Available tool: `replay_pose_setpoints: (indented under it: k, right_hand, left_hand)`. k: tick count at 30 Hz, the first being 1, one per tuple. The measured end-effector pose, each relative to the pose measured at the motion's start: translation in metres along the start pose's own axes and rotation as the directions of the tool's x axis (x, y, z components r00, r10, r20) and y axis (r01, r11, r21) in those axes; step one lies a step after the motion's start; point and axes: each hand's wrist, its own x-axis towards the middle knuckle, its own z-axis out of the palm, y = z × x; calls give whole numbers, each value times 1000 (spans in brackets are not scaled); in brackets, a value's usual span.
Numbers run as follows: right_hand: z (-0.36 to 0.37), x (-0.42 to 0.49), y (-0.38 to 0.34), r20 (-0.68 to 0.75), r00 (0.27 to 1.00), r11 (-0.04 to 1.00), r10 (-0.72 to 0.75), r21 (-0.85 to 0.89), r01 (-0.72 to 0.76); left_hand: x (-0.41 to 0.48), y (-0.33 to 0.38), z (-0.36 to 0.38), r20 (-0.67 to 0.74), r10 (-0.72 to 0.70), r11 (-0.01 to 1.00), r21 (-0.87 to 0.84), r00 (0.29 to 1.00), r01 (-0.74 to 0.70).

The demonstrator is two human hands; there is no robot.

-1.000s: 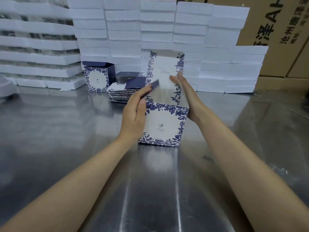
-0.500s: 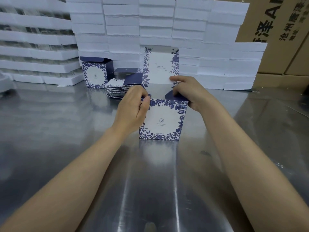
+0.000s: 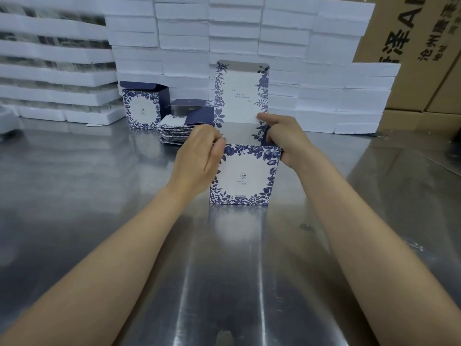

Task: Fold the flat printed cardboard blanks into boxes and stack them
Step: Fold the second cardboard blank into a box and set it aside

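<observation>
A left hand [image 3: 199,156] and right hand [image 3: 284,138], fingers curled, gripped a blue-floral box [image 3: 244,176] by its top corners; its lid panel [image 3: 242,96] stood upright just beyond them.

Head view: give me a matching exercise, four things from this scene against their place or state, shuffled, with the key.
Things:
1. nearest box
2. second box
3. pile of flat blanks
4. brown cartons

Places or states:
A. far right, black characters printed on the side
B. back left on the table, dark blue flap raised
C. tall lid panel standing upright
D. lying low, just right of the back-left box

Pairs: 1-C, 2-B, 3-D, 4-A
</observation>
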Motion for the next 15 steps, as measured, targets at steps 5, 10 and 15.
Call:
replay_pose_setpoints:
  k: [5,10,15]
  right_hand:
    - [4,-4,-5,103,995,1000,8,-15,-7]
    - [13,-8,-5,218,976,993,-11,-115,36]
    - [20,-7,-3,165,986,997,-9,-77,22]
  left_hand:
    - [8,0,-8,-61,-207,928,-330,976,176]
    - [10,-12,-21,-91,-297,923,-284,951,261]
    - [11,-15,-21,-88,-316,926,-247,945,286]
